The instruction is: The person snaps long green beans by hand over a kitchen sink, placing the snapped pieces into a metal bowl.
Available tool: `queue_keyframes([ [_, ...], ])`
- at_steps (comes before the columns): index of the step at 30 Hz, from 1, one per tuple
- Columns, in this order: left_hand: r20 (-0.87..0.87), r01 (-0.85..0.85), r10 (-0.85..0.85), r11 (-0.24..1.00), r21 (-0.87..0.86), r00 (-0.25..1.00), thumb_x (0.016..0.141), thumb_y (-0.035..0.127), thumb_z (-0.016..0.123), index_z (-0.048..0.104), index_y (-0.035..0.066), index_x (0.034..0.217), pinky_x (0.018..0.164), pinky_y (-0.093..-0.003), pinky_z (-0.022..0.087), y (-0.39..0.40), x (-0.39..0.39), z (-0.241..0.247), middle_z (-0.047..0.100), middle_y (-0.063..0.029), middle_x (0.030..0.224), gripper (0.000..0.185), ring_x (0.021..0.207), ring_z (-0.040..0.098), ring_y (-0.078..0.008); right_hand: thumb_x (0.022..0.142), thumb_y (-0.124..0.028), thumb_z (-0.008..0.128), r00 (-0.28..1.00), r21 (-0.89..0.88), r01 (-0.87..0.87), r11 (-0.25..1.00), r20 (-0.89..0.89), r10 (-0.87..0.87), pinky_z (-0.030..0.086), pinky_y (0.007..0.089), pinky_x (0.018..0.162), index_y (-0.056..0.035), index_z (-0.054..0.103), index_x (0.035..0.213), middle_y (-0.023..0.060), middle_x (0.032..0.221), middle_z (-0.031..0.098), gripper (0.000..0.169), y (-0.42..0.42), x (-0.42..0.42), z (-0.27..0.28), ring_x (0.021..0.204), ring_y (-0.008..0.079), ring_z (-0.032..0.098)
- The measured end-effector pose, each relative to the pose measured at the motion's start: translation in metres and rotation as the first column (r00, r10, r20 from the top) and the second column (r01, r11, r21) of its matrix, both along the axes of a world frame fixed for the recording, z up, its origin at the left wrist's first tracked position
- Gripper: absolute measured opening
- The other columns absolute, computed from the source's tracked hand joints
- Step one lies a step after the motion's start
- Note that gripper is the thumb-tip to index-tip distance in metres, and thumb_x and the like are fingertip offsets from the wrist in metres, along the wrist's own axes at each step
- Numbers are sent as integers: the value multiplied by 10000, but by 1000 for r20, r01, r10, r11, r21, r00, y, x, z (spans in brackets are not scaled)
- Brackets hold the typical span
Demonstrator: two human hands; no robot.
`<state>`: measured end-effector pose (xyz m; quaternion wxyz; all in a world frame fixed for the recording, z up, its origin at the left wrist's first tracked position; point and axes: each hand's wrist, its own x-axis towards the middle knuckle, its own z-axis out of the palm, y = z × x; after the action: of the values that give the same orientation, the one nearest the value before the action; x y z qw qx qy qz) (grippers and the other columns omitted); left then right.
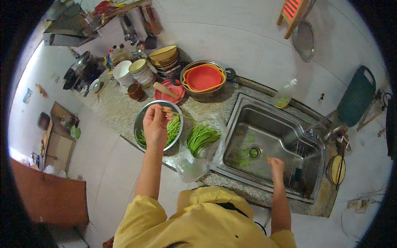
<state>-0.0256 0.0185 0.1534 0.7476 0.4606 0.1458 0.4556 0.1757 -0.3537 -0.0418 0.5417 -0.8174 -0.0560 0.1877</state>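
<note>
My left hand (157,124) pinches a thin green vegetable stem (180,114) between thumb and fingers. It is above a metal bowl (136,124) that holds cut green stems (173,128), partly hidden by the hand and forearm. Right of the bowl, a bunch of long green stems (201,136) lies on a clear plastic bag (192,169). My right hand (277,167) is over the stainless steel sink (279,124), its fingers drawn together; whether a small scrap is between them I cannot tell. Green scraps (243,158) lie around the sink drain (255,152).
Behind the bowl are a red plastic dish (178,88) under a wooden-handled tool (166,90), a pot (201,96) holding a red basin (204,78), and stacked bowls (123,73). A bottle (284,94) stands behind the sink. The faucet (335,130) is at its right.
</note>
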Motion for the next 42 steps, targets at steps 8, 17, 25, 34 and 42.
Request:
queue_keyframes([
  [8, -333, -222, 208, 975, -5, 920, 869, 124, 434, 451, 25, 889, 605, -246, 464, 85, -82, -74, 552, -100, 806, 103, 659, 541, -139, 716, -117, 595, 984, -152, -129, 980, 106, 146, 438, 261, 683, -34, 649, 830, 94, 807, 629, 151, 41, -24, 22, 736, 161, 585],
  [17, -748, -255, 413, 910, 326, 520, 777, -20, 477, 512, 5, 779, 503, -247, 440, 98, -142, -135, 565, -77, 659, 44, 546, 552, -148, 716, -187, 629, 955, -199, -271, 942, 65, 288, 432, 270, 737, -15, 519, 1087, 118, 988, 584, 424, 66, -28, -27, 824, 170, 562],
  [25, -784, 271, 564, 736, 620, 259, 638, 14, 552, 615, 44, 696, 609, -363, 450, 87, -116, -116, 589, -160, 712, 90, 657, 572, -297, 700, -217, 628, 924, -339, -361, 869, -8, 382, 438, 294, 637, -12, 632, 745, 86, 755, 620, 210, 65, -31, 12, 700, 166, 574],
  [34, -687, 503, 480, 469, 726, 545, 707, 25, 483, 593, 70, 809, 637, -380, 431, -6, -10, -99, 535, -119, 797, 156, 753, 528, -304, 684, -109, 646, 932, -161, -354, 921, 22, 362, 446, 263, 678, -11, 586, 905, 85, 847, 612, 249, 53, -46, 22, 749, 141, 574],
  [42, -571, 164, 544, 620, 767, 615, 726, 1, 514, 549, 31, 868, 643, -334, 440, -25, 14, -112, 568, -135, 792, 149, 718, 559, -276, 747, -84, 585, 949, -97, -315, 944, -56, 311, 440, 250, 698, 14, 585, 898, 90, 851, 612, 180, 47, -57, 57, 795, 138, 573],
])
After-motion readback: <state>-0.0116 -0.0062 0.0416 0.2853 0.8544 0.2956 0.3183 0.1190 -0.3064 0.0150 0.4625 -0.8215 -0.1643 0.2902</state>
